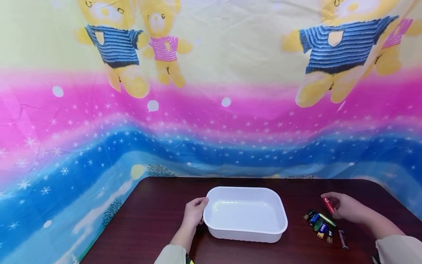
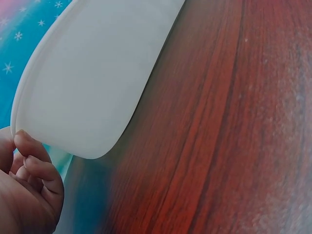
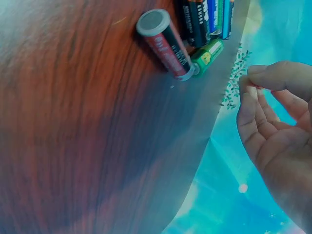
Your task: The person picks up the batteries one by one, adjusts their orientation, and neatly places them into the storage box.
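On the left side of the white tray [image 1: 245,216], the left hand [image 1: 194,212] has its thumb and fingers clamped on the rim, probably to keep the tray from sliding; the tray stands upright on the desk [image 1: 148,220], long side crosswise; to its right, loose batteries [image 1: 322,230] lie bunched, perhaps for easy reach, with a dark battery [image 1: 343,240] at their near right; just beyond their far right, the right hand [image 1: 349,208] pinches a red battery [image 1: 328,205] between thumb and fingers, likely for a light hold on so small a thing; the right wrist view mostly hides it; a strip of bare desk parts tray from batteries, with broader room at left; a narrow band shows beyond the tray's far rim, before the patterned cloth [image 1: 211,110]; the desk's right edge slants beyond the right hand.
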A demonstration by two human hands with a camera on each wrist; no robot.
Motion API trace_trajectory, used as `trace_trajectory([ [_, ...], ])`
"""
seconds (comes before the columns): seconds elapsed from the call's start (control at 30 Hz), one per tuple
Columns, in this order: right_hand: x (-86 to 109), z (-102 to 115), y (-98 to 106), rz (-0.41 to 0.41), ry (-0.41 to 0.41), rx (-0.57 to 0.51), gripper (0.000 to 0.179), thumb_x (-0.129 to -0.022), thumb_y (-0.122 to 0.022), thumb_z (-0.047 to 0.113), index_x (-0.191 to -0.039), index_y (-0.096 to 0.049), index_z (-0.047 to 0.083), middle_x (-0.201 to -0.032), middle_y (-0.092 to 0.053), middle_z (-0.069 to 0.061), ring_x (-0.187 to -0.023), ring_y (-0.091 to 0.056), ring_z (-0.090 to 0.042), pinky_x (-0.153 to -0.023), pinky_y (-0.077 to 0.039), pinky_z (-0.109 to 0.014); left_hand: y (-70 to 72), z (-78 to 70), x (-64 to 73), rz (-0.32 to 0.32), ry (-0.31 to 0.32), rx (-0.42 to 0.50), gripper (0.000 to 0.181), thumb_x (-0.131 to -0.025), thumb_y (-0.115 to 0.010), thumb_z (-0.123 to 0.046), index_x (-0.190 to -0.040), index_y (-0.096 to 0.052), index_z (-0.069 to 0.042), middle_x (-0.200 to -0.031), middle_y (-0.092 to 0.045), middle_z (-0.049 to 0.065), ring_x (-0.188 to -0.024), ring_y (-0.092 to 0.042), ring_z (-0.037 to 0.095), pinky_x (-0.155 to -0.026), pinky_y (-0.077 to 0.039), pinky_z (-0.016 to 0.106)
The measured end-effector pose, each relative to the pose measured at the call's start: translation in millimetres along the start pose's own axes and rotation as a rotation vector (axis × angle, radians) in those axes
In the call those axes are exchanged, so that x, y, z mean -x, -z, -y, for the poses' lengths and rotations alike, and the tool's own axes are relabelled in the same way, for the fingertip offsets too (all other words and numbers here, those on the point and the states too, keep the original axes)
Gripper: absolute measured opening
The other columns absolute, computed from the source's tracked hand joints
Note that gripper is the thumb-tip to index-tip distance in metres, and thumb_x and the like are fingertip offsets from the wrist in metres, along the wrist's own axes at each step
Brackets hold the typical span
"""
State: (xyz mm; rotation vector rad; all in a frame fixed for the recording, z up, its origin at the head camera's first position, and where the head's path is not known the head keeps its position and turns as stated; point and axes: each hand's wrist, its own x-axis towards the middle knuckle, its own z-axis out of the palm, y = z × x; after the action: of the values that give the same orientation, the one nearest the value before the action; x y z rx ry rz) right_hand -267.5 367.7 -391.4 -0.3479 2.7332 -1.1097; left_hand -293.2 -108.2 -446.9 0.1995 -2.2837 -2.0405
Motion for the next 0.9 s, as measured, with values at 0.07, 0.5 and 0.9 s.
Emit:
trace_trajectory([
  [0.07, -1.8, 3, 0, -0.013, -0.011, 0.021, 0.061, -0.067, -0.060, -0.011, -0.123, -0.040, -0.018, -0.099, -0.053, -0.020, -0.062, -0.047, -0.020, -0.048, -0.042, -0.029, 0.0, 0.4, -0.2, 0.003, 0.000, -0.004, 0.033, -0.090, -0.061, -0.028, -0.110, -0.064, -0.002, -0.064, -0.055, 0.002, -0.039, -0.041, 0.009, -0.038, -0.035, 0.021],
  [0.5, -10.2, 11, -2, 0.010, 0.059, -0.048, 0.062, -0.069, -0.063, -0.008, -0.125, -0.037, -0.017, -0.099, -0.053, -0.022, -0.076, -0.052, -0.026, -0.056, -0.049, -0.033, -1.8, -0.9, 1.0, -0.015, 0.001, 0.000, 0.031, -0.089, -0.062, -0.028, -0.108, -0.066, -0.003, -0.067, -0.057, 0.001, -0.042, -0.041, 0.009, -0.040, -0.036, 0.022],
  [0.9, -11.6, 16, -1, 0.006, 0.046, -0.069, 0.062, -0.071, -0.064, -0.009, -0.126, -0.037, -0.017, -0.099, -0.053, -0.023, -0.077, -0.055, -0.026, -0.060, -0.051, -0.037, -2.5, -4.0, 3.7, -0.031, -0.013, 0.024, 0.031, -0.089, -0.062, -0.024, -0.106, -0.065, 0.002, -0.084, -0.064, 0.007, -0.066, -0.060, 0.012, -0.055, -0.052, 0.030],
])
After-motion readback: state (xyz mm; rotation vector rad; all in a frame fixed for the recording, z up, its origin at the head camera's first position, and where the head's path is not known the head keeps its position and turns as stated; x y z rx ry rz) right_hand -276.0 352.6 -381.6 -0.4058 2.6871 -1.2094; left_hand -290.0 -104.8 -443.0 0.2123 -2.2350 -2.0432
